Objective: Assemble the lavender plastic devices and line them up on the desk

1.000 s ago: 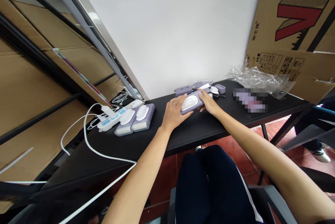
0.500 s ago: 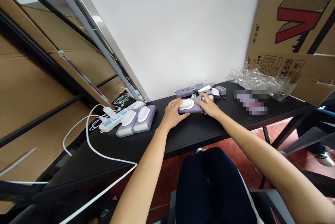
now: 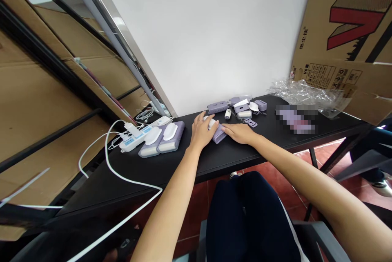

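A purple box-shaped case [image 3: 219, 135] with a white oval top part lies tilted on the black table. My left hand [image 3: 201, 132] is wrapped over the white part and the case's left side. At its right end, the fingers of my right hand [image 3: 239, 132] press against the case. Behind my hands is a cluster of loose pieces: a long purple part [image 3: 217, 107], a small white cylinder [image 3: 228, 114], a white comb-like piece [image 3: 241, 104] and a flat purple plate [image 3: 251, 122]. Two similar purple cases stand to the left, the nearer-to-me-hand one [image 3: 172, 137] beside the other [image 3: 151, 141].
A white power strip [image 3: 131, 142] with plugs and cables sits at the left. A white cable [image 3: 134, 182] crosses the table's front edge. Clear plastic wrap [image 3: 306, 92], a blurred-out item [image 3: 295, 119] and a large cardboard box [image 3: 339, 49] are at the right.
The case has turned and come nearer to the front edge, away from the loose parts. My right hand has moved left and down with it, uncovering pieces behind.
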`<state>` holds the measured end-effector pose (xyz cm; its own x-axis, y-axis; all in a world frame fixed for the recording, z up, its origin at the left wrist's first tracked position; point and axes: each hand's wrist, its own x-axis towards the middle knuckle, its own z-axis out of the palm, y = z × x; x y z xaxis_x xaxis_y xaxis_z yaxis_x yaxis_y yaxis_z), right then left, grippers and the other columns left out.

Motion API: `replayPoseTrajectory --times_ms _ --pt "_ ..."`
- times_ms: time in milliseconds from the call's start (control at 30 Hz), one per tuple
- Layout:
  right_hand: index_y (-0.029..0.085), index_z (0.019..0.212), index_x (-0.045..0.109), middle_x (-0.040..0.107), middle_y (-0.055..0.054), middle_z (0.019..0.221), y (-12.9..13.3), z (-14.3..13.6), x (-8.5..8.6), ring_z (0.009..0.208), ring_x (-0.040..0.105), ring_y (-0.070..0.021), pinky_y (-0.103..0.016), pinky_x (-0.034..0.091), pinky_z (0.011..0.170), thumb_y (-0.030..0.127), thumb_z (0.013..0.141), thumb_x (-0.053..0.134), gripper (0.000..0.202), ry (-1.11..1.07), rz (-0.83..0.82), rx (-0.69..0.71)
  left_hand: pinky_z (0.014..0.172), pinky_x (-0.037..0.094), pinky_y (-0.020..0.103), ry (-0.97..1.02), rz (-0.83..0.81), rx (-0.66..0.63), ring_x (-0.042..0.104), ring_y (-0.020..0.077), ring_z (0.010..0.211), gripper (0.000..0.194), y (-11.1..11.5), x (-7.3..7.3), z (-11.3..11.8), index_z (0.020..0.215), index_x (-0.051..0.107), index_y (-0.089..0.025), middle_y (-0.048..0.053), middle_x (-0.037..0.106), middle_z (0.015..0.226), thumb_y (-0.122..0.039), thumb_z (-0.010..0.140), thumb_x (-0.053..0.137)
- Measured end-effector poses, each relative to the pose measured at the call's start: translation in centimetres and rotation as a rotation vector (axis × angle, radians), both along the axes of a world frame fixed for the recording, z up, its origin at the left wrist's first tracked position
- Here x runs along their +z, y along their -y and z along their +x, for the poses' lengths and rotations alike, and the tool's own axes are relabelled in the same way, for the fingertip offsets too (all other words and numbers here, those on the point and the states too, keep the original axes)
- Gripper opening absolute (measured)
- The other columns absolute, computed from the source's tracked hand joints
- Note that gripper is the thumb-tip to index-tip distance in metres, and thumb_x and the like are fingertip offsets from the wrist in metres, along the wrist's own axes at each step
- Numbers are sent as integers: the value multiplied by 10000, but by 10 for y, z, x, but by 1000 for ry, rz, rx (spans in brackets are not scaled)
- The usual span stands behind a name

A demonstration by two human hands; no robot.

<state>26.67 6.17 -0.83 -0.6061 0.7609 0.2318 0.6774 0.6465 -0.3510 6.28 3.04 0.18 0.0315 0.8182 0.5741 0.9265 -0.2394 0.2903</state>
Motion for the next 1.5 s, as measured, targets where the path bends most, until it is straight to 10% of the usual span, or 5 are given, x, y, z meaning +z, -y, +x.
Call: replayPoseTrajectory --times_ms 467,967,1333,1500 --pt "312 1230 713 737 -29 1285 7 1 8 1181 686 -286 -380 517 914 529 1057 360 449 40 18 11 1199 408 433 62 -111 -99 570 245 1360 370 -12 7 -39 1076 749 -250 44 681 1372 -128 795 542" --pt "161 1136 674 657 -169 1157 5 -45 5 1068 571 -305 -408 417 892 297 1031 390 332 235 507 73 1018 391 580 -30 242 313 593 354 1135 391 1 10 -28 1051 751 -235 142 744 1121 -91 866 438" --pt "99 1586 354 289 -220 1676 -92 -127 2 1549 233 -350 -548 181 1204 258 1038 305 572 123 367 -294 988 494 422 -75 275 -110 629 271 1065 335 14 11 6 1108 727 -209 101 716 1085 -161 956 432" --pt "122 1564 382 513 -227 1507 -110 -133 -5 1433 400 -350 -545 176 1206 375 1052 344 572 143 337 -368 932 511 368 -14 339 -131 653 249 1025 325 11 6 3 1113 718 -192 92 736 1044 -146 949 442"
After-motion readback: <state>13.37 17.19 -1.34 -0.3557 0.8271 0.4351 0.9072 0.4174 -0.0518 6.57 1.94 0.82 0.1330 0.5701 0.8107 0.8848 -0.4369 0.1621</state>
